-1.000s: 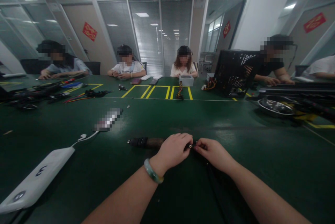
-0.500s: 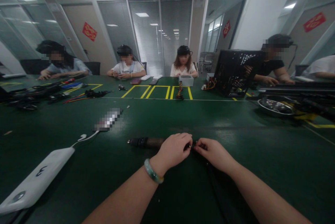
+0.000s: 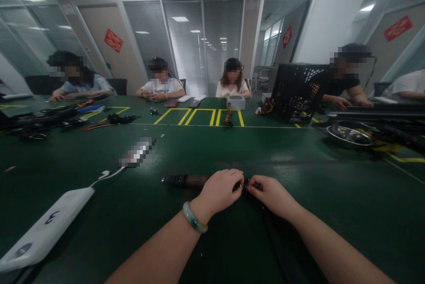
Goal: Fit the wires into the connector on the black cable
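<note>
On a dark green tabletop (image 3: pixel 332 195), the left hand (image 3: pixel 219 192), with a pale green bracelet (image 3: pixel 194 217) on its wrist, and the right hand (image 3: pixel 270 194) meet fingers to fingers, pinching a small dark part (image 3: pixel 244 184) between them. A dark cylinder (image 3: pixel 184 180) lies just left of the left hand, its near end hidden behind it. A black cable (image 3: pixel 275 239) runs under the right forearm. A white power bank (image 3: pixel 46 231) lies well apart at the left. Across the tabletop, people sit near a black computer case (image 3: pixel 300 91) and a metal bowl (image 3: pixel 347 135).
</note>
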The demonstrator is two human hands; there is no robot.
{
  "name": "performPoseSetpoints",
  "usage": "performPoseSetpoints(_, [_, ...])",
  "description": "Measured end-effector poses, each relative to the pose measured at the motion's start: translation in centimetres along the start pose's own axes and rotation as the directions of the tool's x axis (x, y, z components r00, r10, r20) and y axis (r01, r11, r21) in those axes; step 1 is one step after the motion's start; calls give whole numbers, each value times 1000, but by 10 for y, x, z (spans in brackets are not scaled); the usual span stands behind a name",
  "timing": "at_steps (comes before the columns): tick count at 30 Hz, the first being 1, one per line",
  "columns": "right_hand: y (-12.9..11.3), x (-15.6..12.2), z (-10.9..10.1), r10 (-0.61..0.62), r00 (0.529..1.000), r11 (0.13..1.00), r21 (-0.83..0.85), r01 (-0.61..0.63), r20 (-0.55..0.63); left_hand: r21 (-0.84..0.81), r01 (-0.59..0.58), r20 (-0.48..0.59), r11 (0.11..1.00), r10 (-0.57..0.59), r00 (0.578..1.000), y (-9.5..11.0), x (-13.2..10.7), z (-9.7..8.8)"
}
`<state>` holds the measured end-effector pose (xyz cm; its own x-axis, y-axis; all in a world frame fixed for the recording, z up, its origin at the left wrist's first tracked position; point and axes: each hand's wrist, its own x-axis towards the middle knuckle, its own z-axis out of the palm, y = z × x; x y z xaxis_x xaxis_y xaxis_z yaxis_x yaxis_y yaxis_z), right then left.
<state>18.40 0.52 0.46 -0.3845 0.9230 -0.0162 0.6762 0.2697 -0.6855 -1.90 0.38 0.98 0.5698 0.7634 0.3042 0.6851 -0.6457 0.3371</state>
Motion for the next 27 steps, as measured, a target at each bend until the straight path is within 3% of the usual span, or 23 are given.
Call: performPoseSetpoints(27, [-4,-1,-2,7,1000,1000,2,-7,1,-13,40,2,999,-40,999,3,0,-2])
